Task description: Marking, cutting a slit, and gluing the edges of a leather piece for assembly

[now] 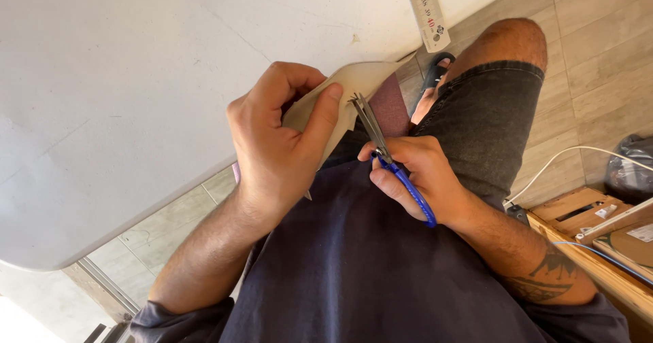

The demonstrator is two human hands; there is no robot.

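While my left hand pinches a beige, stiff, curved sheet at the desk edge, my right hand keeps a closed grip on scissors: blue loop handles, slim grey metal blades, tips meeting the sheet. Steel ruler, flat, on matte white desk.

Bright, even daylight; white table strongly lit, near overexposure at its lower-left corner. Soft shadows below the left hand. Centre sharp. Wide-angle bending toward frame edges; floor tiles right of table curve slightly.
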